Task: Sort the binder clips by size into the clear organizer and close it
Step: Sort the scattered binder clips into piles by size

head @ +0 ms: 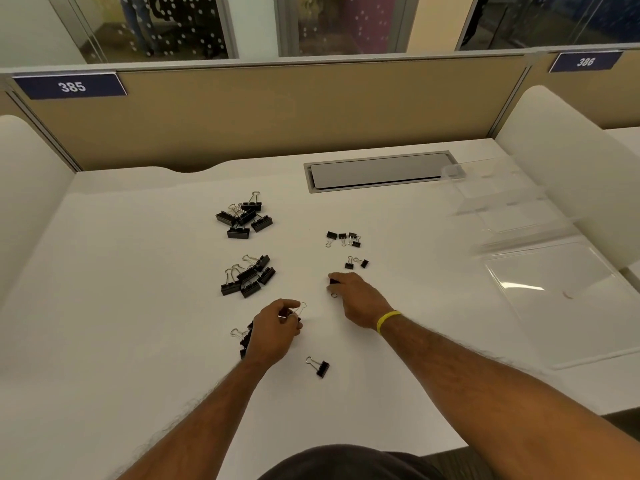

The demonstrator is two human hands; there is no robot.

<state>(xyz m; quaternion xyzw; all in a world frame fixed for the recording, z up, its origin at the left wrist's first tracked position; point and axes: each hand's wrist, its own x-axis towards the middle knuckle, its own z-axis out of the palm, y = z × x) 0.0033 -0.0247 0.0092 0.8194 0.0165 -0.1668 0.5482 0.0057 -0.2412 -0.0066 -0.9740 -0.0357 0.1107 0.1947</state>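
Black binder clips lie in groups on the white desk. A pile of large clips (244, 216) sits farthest back, and a pile of medium clips (248, 276) lies nearer. Several small clips (343, 239) are to the right, with two more (356, 262) just below them. My left hand (277, 332) pinches a clip (298, 314) over another pile (244, 337) that it partly hides. My right hand (356, 299) is closed on a small clip (333, 287). One single clip (319, 366) lies near me. The clear organizer (526, 244) stands open at the right.
A grey cable hatch (377, 171) is set into the desk at the back. Tan partition walls and white side dividers (568, 157) enclose the desk. My right wrist wears a yellow band (387, 320).
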